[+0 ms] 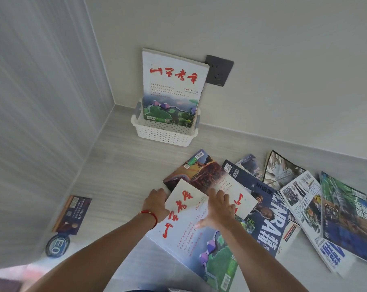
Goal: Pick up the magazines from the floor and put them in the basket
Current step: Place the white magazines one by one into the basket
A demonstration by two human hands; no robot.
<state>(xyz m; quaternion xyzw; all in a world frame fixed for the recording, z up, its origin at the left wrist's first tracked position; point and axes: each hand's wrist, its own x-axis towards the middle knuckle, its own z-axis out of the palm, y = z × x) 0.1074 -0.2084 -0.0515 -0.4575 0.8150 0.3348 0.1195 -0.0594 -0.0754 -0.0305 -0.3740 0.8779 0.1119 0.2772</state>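
A white perforated basket (163, 134) stands on the floor against the wall, with one white magazine (173, 81) bearing red script upright in it. A matching white magazine (188, 226) lies nearest me on the floor pile. My left hand (156, 204) grips its far left edge. My right hand (219, 207) lies flat on its cover, fingers spread. Under it lie another white magazine (241, 199) and a reddish-brown one (199, 171). Several more magazines spread to the right, among them a dark blue one (266, 218).
A dark wall socket (219, 70) sits behind the basket. A white curtain (37, 102) hangs on the left. A dark leaflet (73, 213) and a round blue object (57, 245) lie on the pale wood floor (119, 165) at the curtain's foot.
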